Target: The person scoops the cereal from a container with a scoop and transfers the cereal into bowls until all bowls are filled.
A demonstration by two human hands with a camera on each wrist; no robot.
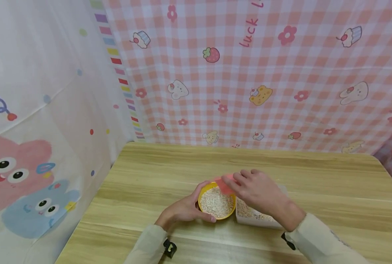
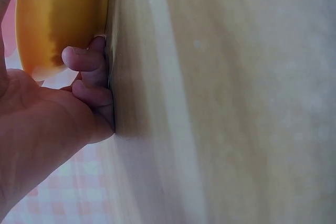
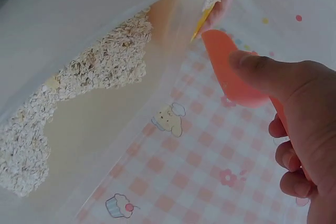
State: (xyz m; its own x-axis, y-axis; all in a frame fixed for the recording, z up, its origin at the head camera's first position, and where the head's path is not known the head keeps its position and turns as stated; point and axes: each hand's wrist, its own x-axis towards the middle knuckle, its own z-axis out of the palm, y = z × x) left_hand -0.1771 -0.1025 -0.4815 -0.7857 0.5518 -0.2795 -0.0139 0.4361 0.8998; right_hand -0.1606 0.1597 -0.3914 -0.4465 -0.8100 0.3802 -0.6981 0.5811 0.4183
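Note:
A yellow bowl (image 1: 234,211) stands on the table, filled with oat flakes (image 1: 217,201). My left hand (image 1: 186,208) holds it from the left side, thumb at the near rim and index finger round the far side. In the left wrist view other fingers of that hand curl low beside the bowl (image 2: 65,19), against the tabletop. My right hand (image 1: 257,190) grips an orange-pink scoop (image 3: 231,69) by its handle, thumb pressed on the blade. The scoop's blade overlaps the bowl's far right rim in the head view.
Right of the bowl, under my right forearm, sits a whitish translucent box (image 1: 258,222) with more oat flakes (image 3: 105,59), heaped along one side. The wooden table (image 1: 149,172) ends at a pink checked cloth (image 1: 189,110) behind and a white printed cloth (image 1: 67,110) on the left.

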